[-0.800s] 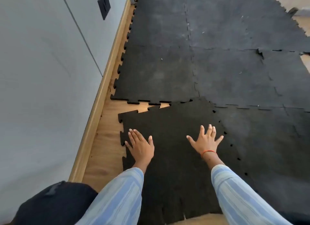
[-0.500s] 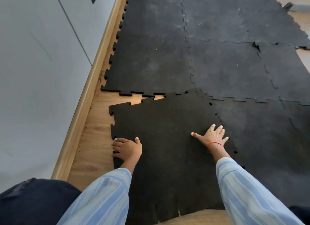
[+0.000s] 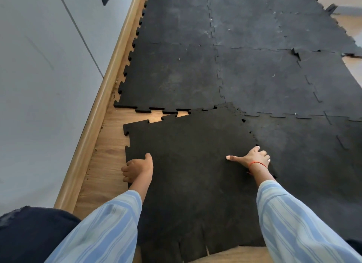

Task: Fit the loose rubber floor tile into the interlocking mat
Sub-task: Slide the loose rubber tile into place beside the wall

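The loose black rubber tile (image 3: 192, 164) lies askew on the wooden floor, its far right corner overlapping the interlocking mat (image 3: 176, 66). A wedge of bare floor shows between its far edge and the mat's toothed edge. My left hand (image 3: 137, 167) grips the tile's left edge, fingers curled under it and thumb on top. My right hand (image 3: 252, 158) holds the tile's right edge, thumb stretched flat across the top and fingers bent over the toothed rim where it overlaps the neighbouring mat tile (image 3: 313, 155).
A pale wall (image 3: 39, 86) with a wooden skirting board (image 3: 94, 121) runs along the left. A strip of wooden floor (image 3: 105, 161) lies between skirting and tile. A dark knee (image 3: 29, 233) is at the lower left. A lifted mat corner (image 3: 295, 54) sticks up at far right.
Both hands have slid outward from lying flat on the tile's top to its left and right edges and closed on them. The tile keeps the same skewed pose.
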`<state>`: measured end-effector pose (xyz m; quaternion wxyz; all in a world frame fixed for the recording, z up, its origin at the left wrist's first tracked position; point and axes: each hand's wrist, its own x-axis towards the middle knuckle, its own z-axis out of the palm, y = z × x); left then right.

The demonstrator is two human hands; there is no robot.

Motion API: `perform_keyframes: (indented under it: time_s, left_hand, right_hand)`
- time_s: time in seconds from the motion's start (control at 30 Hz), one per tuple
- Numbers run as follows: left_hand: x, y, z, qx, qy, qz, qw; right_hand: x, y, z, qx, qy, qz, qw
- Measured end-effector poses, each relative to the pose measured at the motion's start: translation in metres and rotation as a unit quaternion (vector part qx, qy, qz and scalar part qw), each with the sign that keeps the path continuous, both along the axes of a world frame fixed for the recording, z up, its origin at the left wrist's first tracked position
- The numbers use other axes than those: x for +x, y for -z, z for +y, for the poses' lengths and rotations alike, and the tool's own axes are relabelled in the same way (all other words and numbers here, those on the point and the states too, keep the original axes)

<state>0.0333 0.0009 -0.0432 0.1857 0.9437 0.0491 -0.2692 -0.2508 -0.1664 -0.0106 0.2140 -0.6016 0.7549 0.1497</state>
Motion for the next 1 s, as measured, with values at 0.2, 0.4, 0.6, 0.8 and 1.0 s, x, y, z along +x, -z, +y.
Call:
perform_keyframes:
  time_s: [0.2, 0.4, 0.6, 0.8, 1.0]
  left_hand:
    - [0.018, 0.005, 0.009, -0.073, -0.057, 0.066, 0.994]
    - [0.026, 0.001, 0.009, -0.114, -0.081, 0.083, 0.987]
    - [0.033, -0.01, 0.005, -0.117, -0.078, 0.041, 0.989]
    - [0.06, -0.032, -0.004, -0.151, -0.028, -0.019, 0.988]
    - [0.102, -0.041, -0.009, -0.144, 0.019, -0.028, 0.989]
  right_hand:
    - [0.004, -0.002, 0.005, -0.02, 0.01, 0.005, 1.0]
    - [0.001, -0.002, 0.0, -0.058, 0.031, 0.017, 0.998]
    - [0.0, -0.004, 0.0, -0.122, 0.098, -0.021, 0.987]
    - [0.016, -0.006, 0.023, -0.159, 0.171, -0.088, 0.968]
    - [0.038, 0.0, 0.042, -0.165, 0.168, -0.123, 0.964]
